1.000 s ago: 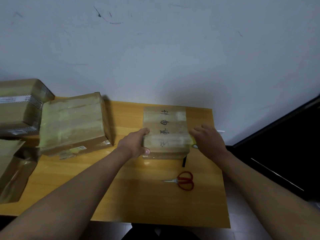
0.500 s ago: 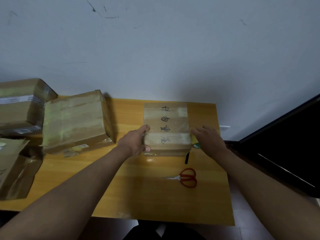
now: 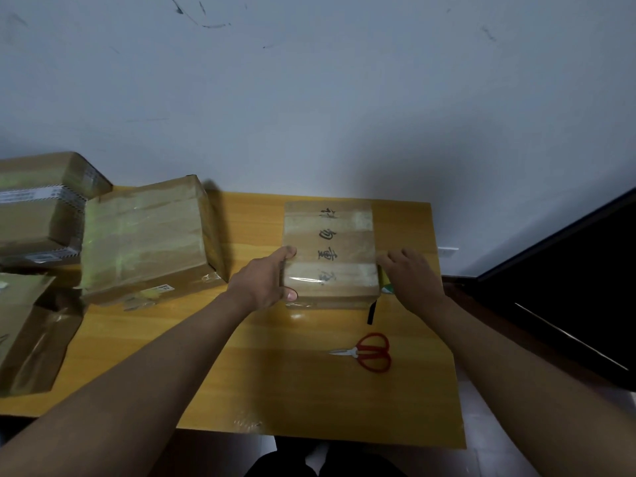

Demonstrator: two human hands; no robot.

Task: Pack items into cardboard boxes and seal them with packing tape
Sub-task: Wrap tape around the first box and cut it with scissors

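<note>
Left hand [image 3: 263, 283] grip grasping taped box [image 3: 330, 253], right hand [image 3: 411, 277] pressing its side, three other boxes [image 3: 144, 235], one pair of scissors [image 3: 370, 352]

Likely a small parcel-packing corner: taped cardboard boxes [image 3: 144, 235] crowd the left edge of a yellow wooden table [image 3: 275, 380] against a scuffed white wall [image 3: 309, 98] (red-handled scissors [image 3: 370, 352] near its right edge).

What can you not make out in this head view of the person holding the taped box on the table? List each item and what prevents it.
- Box contents: sealed under tape.
- Handwriting on its top: blurred, unreadable.
- Right hand fingertips: hidden behind the box's right side.
- Green-and-white object beside it: mostly covered by that hand.
- Leftmost boxes: cut off by the frame edge.
</note>
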